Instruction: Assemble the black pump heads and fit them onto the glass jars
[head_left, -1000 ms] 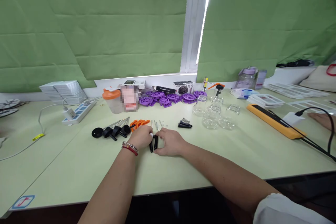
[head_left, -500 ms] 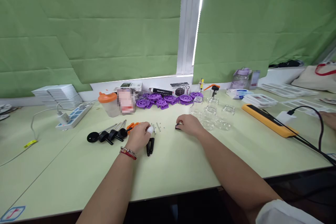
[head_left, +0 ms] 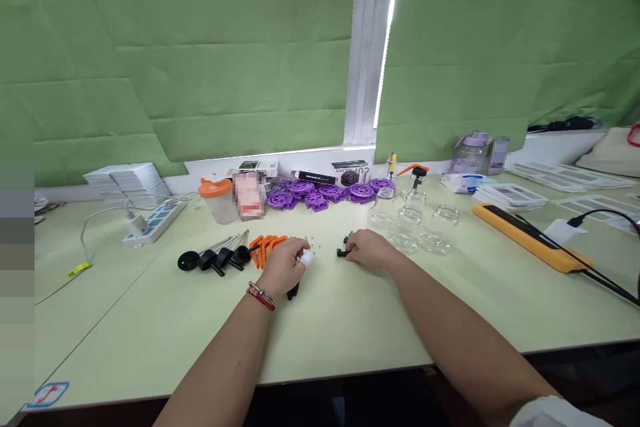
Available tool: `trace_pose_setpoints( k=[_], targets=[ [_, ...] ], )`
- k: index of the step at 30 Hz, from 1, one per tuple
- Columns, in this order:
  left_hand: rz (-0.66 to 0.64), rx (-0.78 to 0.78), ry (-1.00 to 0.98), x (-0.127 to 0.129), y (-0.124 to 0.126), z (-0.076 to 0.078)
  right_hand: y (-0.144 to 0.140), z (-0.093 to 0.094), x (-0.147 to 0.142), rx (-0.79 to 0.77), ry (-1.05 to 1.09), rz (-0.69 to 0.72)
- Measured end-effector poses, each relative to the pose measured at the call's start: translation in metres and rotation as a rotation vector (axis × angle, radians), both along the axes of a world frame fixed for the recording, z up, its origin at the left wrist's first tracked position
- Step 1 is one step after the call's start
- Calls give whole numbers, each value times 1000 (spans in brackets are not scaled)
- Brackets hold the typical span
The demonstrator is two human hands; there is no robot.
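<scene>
Our hands are apart: the right hand (head_left: 369,249) has its fingertips at a black part (head_left: 342,253), mid-frame, the left hand (head_left: 286,268) a white piece (head_left: 307,258) at its thumb and more black parts (head_left: 293,292) below; we cannot tell whether either grips. We judge the black part light, stiff and slick, best pinched midway along its sides. Right of centre, the clear jars (head_left: 410,215) look fragile

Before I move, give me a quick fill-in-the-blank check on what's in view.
1. The right hand is at small parts coloured ____.
2. Bracelets are worn on the person's own ____ side.
3. The clear jars are to the ____ of the orange parts.
4. The plastic cup has a lid coloured ____.

Missing words: black; left; right; orange.
</scene>
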State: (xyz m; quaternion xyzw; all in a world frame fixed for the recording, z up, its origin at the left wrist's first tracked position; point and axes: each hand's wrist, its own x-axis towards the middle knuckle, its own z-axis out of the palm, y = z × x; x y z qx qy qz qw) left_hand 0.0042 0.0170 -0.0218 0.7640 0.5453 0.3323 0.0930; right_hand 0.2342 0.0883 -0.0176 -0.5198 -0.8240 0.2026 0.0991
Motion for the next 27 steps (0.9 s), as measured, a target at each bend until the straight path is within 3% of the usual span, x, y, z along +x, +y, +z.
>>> trace_pose_setpoints(
  k=[6,10,13,17,19,23,27],
  targets=[
    [-225,-21,-145,10,-4,2,-18,-2,-15,-333,547,202],
    [-230,-48,-214,14,-6,4,-25,-5,-25,-461,717,280],
    [-254,-129,-285,16,-8,5,-28,-5,-28,-470,803,310],
    [-278,-234,-395,17,-7,3,-21,-4,-22,-421,744,335],
    [-258,-263,-410,16,-7,3,-11,-4,-12,-296,688,224],
    [-193,-305,-353,14,-7,4,12,-6,13,56,444,-147],
    [-169,-355,-319,15,-8,7,25,-11,25,112,246,-200]
  ],
)
